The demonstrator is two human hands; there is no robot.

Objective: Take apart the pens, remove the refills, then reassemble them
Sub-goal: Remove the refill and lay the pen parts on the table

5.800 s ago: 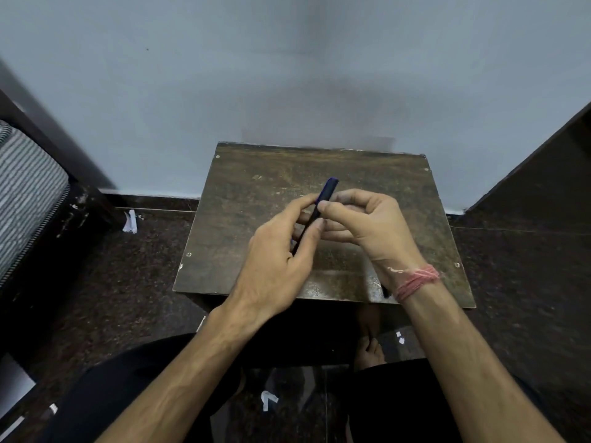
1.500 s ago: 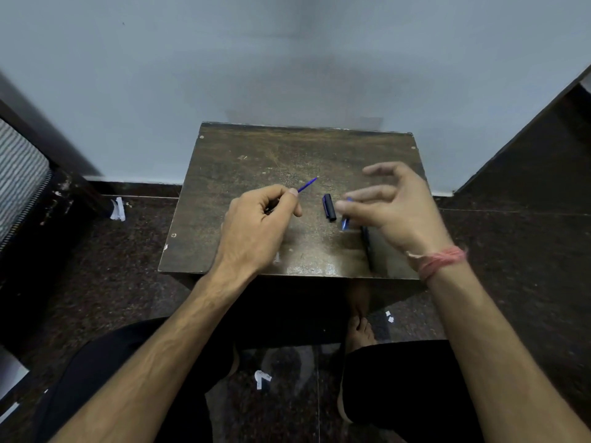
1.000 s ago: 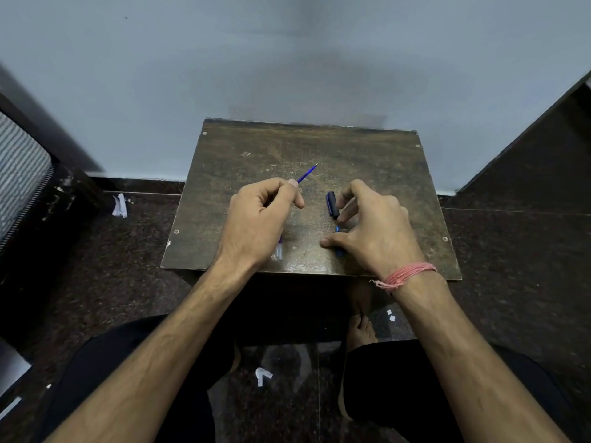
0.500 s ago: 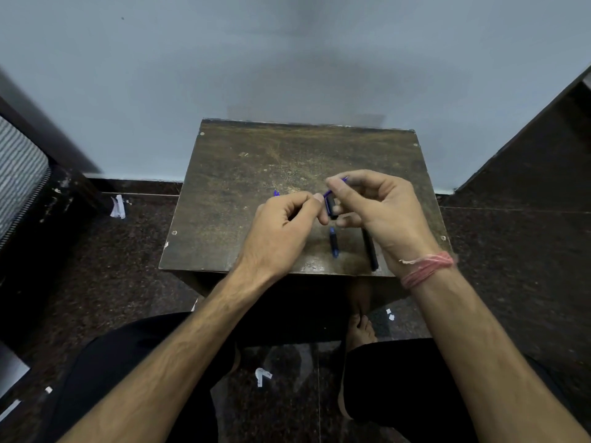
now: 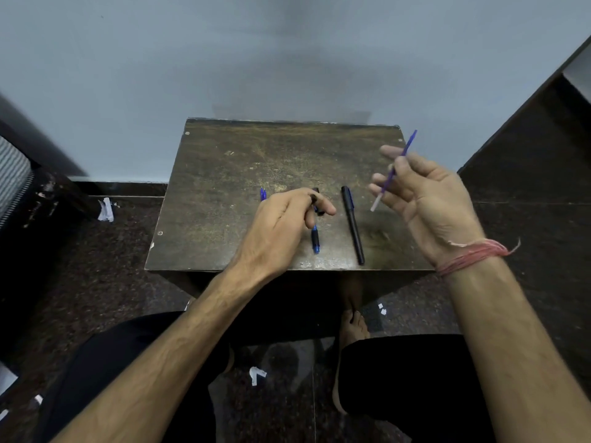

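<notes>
My right hand (image 5: pixel 428 199) is raised over the table's right side and pinches a thin blue refill (image 5: pixel 403 155), its white tip pointing down and left. My left hand (image 5: pixel 278 225) rests low over the middle of the small brown table (image 5: pixel 224 174), fingers curled round a pen part; a blue end (image 5: pixel 263 194) pokes out behind the knuckles. A short black piece (image 5: pixel 317 199) sits at its fingertips. On the table lie a blue and black pen section (image 5: pixel 315 240) and a whole black pen (image 5: pixel 352 223), both pointing toward me.
The table stands against a pale blue wall (image 5: pixel 287 59). Dark speckled floor lies around it, with paper scraps (image 5: pixel 105 210) on the left. A dark cabinet side (image 5: pixel 527 129) rises on the right. My knees and a bare foot (image 5: pixel 351 324) are below the table's front edge.
My right hand has lifted away to the right, carrying the blue refill up off the table. My left hand stayed low by the black piece. The black pen now lies uncovered.
</notes>
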